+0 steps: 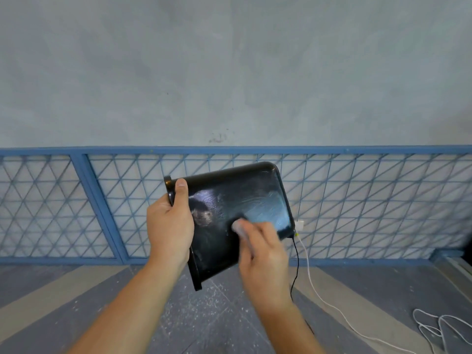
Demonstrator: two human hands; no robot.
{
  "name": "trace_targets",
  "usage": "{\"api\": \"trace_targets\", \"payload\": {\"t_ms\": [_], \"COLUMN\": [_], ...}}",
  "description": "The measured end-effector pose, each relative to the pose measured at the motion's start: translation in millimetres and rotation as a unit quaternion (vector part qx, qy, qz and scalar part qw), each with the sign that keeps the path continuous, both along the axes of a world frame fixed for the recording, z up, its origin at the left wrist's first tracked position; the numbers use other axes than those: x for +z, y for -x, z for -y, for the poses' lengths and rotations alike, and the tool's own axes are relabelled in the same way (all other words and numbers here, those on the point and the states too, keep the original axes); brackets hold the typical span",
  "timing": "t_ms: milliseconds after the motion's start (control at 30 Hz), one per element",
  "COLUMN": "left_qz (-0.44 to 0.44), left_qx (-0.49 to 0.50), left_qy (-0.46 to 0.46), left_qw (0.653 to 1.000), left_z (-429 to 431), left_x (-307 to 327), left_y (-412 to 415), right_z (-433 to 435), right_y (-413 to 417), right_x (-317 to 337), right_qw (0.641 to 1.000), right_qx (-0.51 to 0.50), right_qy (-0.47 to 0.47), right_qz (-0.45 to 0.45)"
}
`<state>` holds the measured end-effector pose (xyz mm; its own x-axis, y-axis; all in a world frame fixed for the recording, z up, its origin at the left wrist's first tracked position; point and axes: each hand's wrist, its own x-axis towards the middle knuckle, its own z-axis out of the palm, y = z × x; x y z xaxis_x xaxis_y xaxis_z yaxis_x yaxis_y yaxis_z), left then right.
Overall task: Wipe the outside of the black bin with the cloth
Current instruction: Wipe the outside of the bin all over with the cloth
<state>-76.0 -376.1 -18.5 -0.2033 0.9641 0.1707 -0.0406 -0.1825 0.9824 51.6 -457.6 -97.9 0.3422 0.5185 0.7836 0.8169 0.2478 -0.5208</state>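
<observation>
Black glossy plastic bin [255, 192] is held in the air above the floor, in front of a blue metal lattice fence [357, 200]; left hand [169, 226] grips the rim, thumb over the lip, probably to brace against wiping pressure; right hand [263, 254], blurred, looks closed on a small pale wadded cloth [238, 226] pressed to the broad side wall facing the camera; bin on its side, long axis roughly left-right, rising to the right; opening points left, base right.
</observation>
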Motion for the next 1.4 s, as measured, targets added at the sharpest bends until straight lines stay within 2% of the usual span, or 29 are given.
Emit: {"api": "trace_targets", "payload": {"t_ms": [100,200,267,467,500,600,667,833,867,1000,1067,1200,1267,1333,1400], "left_qz": [0.009,-0.004,-0.026,-0.101,-0.105,-0.125,-0.132,-0.12,-0.113,-0.127,-0.138,-0.145,-0.139,-0.143,-0.148], "left_qx": [-0.008,-0.009,-0.006,-0.026,-0.031,-0.038,-0.035,-0.037,-0.045,-0.052,-0.048,-0.049,-0.047,-0.043,-0.051], "left_qy": [0.02,0.024,0.008,-0.087,-0.096,-0.117,-0.13,-0.137,-0.136,-0.151,-0.167,-0.18,-0.171,-0.182,-0.194], "left_qw": [1.0,1.0,1.0,0.991,0.989,0.985,0.982,0.983,0.983,0.979,0.975,0.972,0.974,0.972,0.968], "left_z": [-5,-2,3,21,23,30,33,35,35,38,39,37,38,40,42], "left_x": [-7,-9,-8,-10,-11,-13,-13,-17,-19,-25,-26,-30,-29,-28,-29], "left_y": [4,14,15,0,2,10,9,-5,-3,6,4,0,4,8,6], "right_z": [5,-1,-2,0,-3,-10,-11,-8,-9,-16,-14,-6,-16,-22,-22], "right_y": [-1,-40,-47,16,9,-34,-39,15,7,-43,-27,7,-21,-52,-52], "right_x": [-5,-1,0,12,16,28,33,35,36,37,37,35,33,31,27], "right_qw": [1.0,0.994,0.99,0.998,0.998,0.989,0.982,0.997,0.997,0.987,0.99,0.998,0.996,0.985,0.982], "right_qx": [0.025,-0.044,-0.071,0.057,0.051,-0.042,-0.068,0.047,0.041,-0.066,-0.044,0.034,-0.02,-0.085,-0.086], "right_qy": [-0.005,-0.023,-0.019,-0.035,-0.041,-0.04,-0.041,-0.052,-0.059,-0.029,-0.03,-0.049,-0.055,-0.031,-0.017], "right_qz": [-0.003,-0.094,-0.121,0.018,0.003,-0.133,-0.17,-0.018,-0.023,-0.147,-0.128,-0.027,-0.067,-0.146,-0.165]}}
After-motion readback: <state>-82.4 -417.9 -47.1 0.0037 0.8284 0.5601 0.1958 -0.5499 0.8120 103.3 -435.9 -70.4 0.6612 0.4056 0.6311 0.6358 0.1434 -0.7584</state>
